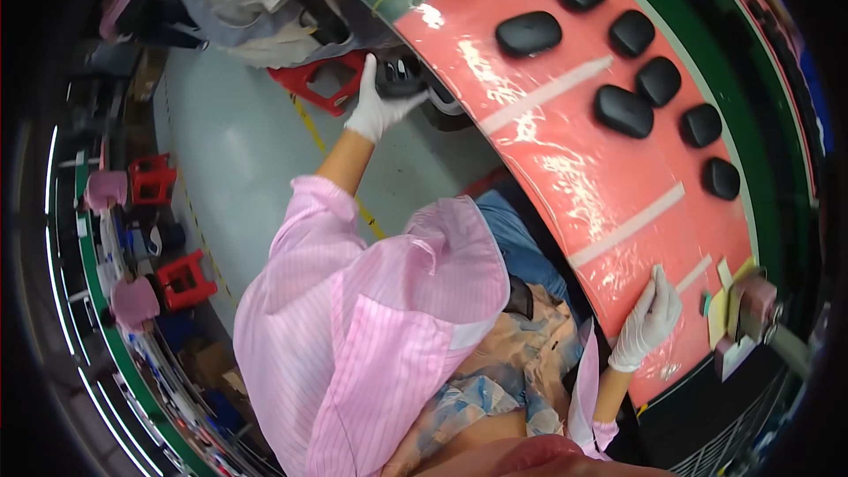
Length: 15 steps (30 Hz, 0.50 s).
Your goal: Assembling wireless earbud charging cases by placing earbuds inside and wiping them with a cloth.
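Your left hand (380,112) pinches a black case (402,87) beside the table (632,178) | your right hand (647,325): tips together, can't tell if on anything | case looks light, hard, maybe slippery; hold its round sides

Two red stools (186,281) are set on the left of the grey floor (225,141), which is crossed by a yellow line (308,124). Another red stool (296,78) is seen farther off, near a person in pale clothes (234,0). On the right, pale strips (629,225) are stuck across the red surface (548,203), and yellow paper (717,320) is seen at its edge.
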{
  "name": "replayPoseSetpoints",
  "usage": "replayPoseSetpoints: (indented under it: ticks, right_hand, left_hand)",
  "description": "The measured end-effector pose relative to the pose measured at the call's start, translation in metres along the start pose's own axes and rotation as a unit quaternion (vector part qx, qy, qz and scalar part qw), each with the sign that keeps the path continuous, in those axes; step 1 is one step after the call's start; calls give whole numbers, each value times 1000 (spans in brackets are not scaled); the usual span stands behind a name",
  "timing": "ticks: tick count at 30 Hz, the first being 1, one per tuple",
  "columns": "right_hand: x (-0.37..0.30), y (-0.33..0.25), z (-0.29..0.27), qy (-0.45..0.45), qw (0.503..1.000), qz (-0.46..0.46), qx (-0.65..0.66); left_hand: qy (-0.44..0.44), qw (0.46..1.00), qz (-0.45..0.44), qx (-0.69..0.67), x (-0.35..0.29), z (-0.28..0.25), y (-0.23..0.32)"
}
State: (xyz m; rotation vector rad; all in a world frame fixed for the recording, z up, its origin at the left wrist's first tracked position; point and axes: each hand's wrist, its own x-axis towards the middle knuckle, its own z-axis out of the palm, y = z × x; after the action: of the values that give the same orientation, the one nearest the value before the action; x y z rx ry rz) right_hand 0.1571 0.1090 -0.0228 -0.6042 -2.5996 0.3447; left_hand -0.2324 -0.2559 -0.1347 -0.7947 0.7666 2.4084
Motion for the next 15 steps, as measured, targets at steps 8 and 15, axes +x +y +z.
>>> replayPoseSetpoints:
  ticks: [8, 15]
  right_hand:
    - [10, -5, 3, -24, 999, 26, -1]
    - [11, -6, 3, -6, 998, 12, -54]
  left_hand:
    - [151, 670, 555, 470, 72, -42, 86]
    - [24, 918, 394, 32, 82, -24, 82]
